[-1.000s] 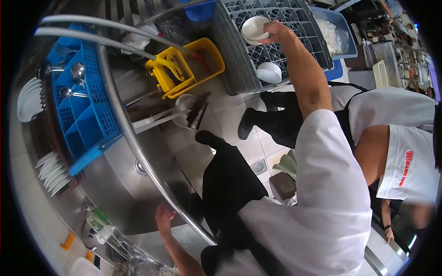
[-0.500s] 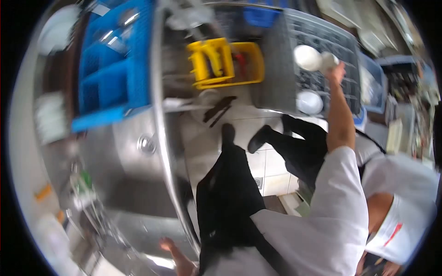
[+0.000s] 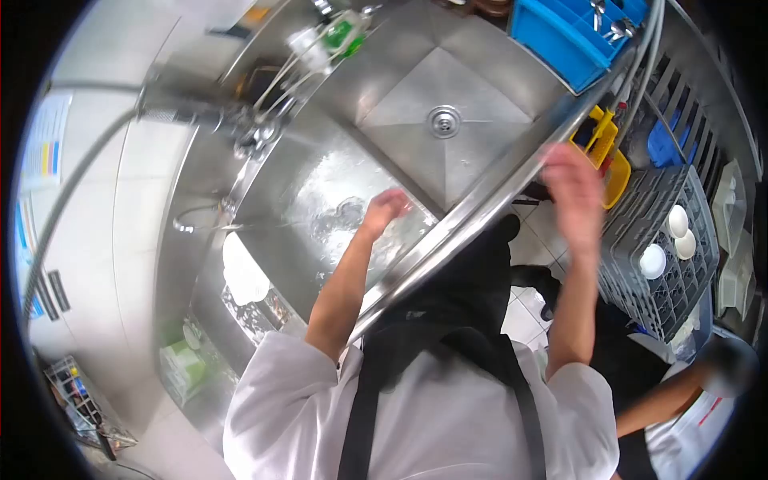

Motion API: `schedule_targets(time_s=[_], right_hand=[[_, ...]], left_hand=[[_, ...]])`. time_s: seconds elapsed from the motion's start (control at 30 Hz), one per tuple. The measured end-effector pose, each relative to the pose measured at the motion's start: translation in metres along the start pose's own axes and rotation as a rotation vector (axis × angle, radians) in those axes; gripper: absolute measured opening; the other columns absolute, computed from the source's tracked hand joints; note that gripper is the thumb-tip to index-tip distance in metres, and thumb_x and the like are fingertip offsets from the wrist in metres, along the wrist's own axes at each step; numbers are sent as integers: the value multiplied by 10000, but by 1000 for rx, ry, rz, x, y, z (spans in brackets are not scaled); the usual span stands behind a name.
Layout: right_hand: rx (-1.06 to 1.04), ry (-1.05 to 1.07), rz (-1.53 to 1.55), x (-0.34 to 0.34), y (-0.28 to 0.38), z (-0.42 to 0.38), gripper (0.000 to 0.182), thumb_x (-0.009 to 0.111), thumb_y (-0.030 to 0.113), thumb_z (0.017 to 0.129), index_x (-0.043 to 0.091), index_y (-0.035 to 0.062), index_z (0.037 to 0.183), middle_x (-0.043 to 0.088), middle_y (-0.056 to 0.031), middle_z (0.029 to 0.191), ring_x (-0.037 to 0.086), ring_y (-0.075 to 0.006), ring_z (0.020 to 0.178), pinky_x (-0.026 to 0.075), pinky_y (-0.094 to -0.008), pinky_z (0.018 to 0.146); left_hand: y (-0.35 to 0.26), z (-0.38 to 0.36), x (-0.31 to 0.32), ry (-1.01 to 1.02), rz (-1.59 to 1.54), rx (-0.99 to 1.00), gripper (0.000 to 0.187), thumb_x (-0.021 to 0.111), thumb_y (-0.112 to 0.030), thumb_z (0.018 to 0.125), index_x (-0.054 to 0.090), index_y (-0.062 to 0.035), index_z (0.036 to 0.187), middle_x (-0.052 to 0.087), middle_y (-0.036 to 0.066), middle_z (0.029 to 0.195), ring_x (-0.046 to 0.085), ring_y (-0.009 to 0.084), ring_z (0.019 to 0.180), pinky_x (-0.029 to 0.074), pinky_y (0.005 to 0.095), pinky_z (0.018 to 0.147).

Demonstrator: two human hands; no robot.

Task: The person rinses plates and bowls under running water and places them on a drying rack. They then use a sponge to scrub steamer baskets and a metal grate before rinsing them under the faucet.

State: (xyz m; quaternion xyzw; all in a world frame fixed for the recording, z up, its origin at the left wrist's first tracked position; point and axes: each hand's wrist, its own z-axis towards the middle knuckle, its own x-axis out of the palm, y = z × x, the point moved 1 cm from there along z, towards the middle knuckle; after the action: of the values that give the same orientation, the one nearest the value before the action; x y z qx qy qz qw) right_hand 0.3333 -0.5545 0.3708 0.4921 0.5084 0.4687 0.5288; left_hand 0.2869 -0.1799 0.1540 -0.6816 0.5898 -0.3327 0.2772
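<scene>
My left hand (image 3: 387,213) hovers over the water-filled sink basin (image 3: 308,188), its fingers loosely bent and apart, holding nothing. Blurred by motion, my right hand (image 3: 573,188) is just outside the front rim of the sink, fingers loosely apart, with nothing visible in it. To its right, white bowls (image 3: 653,261) sit in a grey dish rack (image 3: 620,256), apart from the hand. A white dish (image 3: 244,268) lies at the left end of the wet basin.
A second basin with a drain (image 3: 444,122) adjoins the wet one. A blue cutlery bin (image 3: 552,40) stands at its far right end. Yellow containers (image 3: 616,180) are beyond the rim. A spray tap (image 3: 256,132) rises behind the sink. A co-worker's arm (image 3: 668,400) is at lower right.
My view and body have turned left from the rack to the sink. My right hand has let go of a white bowl in the rack and drawn back. My left hand is now over the water.
</scene>
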Motion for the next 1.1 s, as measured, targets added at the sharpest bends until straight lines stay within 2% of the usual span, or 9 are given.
schedule_targets(time_s=[0.17, 0.37, 0.53, 0.7, 0.8, 0.9, 1.0, 1.03, 1.1], right_hand=[[146, 1160, 30, 274, -41, -56, 456, 598, 212, 958, 469, 28, 1355, 570, -96, 1287, 533, -187, 1195, 432, -333, 994], [229, 879, -784, 349, -263, -50, 635, 610, 379, 894, 424, 109, 1438, 487, -130, 1420, 436, -268, 1320, 351, -377, 1086], [1321, 508, 102, 435, -259, -163, 493, 518, 371, 957, 514, 29, 1312, 486, -199, 1389, 439, -279, 1313, 392, -438, 1047], [1023, 948, 482, 485, -163, -187, 459, 554, 344, 952, 532, 49, 1303, 555, -164, 1330, 503, -282, 1259, 429, -429, 1014], [721, 603, -283, 439, -190, -158, 429, 555, 323, 947, 565, 59, 1285, 573, -150, 1308, 525, -256, 1234, 405, -403, 1047], [675, 330, -837, 386, -291, -126, 444, 520, 362, 956, 563, 68, 1287, 575, -126, 1304, 516, -246, 1239, 391, -405, 1049], [597, 305, -186, 430, -364, -182, 471, 490, 430, 964, 569, 85, 1274, 602, -97, 1263, 521, -239, 1225, 396, -437, 1027], [1236, 462, 51, 473, -294, -163, 425, 498, 418, 970, 578, 101, 1241, 595, -83, 1255, 518, -249, 1233, 397, -419, 1045], [938, 472, 685, 546, -229, -161, 379, 545, 326, 952, 565, 49, 1209, 629, -101, 1188, 613, -211, 1032, 490, -352, 890]], left_hand=[[-46, -141, -119, -87, 322, 488, 301, 629, -168, 930, 599, -7, 1184, 667, 70, 1044, 627, 158, 982, 491, 313, 889], [80, -287, -277, -999, 68, 470, 327, 659, -140, 895, 595, -12, 1189, 677, 78, 995, 633, 135, 843, 518, 271, 750], [161, -308, -373, -1397, -232, 338, 547, 724, -211, 832, 504, 42, 1264, 626, 168, 1103, 620, 265, 1006, 500, 340, 877], [136, -255, -481, -1704, 572, 584, 765, 783, -291, 769, 436, 82, 1340, 515, 275, 1293, 507, 393, 1210, 408, 406, 1035], [149, -226, -572, -942, 202, 131, 809, 784, -372, 767, 447, 70, 1356, 397, 263, 1438, 380, 380, 1345, 301, 408, 1126], [137, -140, -604, -898, 803, -86, 797, 784, -423, 757, 493, 33, 1342, 535, 207, 1353, 531, 324, 1226, 434, 386, 1027], [185, -152, -644, -762, 311, -106, 567, 810, -256, 730, 630, 31, 1186, 662, 151, 1160, 636, 271, 1041, 510, 400, 891], [169, -184, -626, -740, 230, -192, 495, 815, -164, 726, 652, 16, 1158, 680, 127, 1114, 658, 257, 983, 533, 392, 826], [154, -187, -613, -676, 151, -281, 491, 792, -151, 753, 627, 27, 1180, 677, 133, 1110, 661, 264, 974, 542, 400, 818]])
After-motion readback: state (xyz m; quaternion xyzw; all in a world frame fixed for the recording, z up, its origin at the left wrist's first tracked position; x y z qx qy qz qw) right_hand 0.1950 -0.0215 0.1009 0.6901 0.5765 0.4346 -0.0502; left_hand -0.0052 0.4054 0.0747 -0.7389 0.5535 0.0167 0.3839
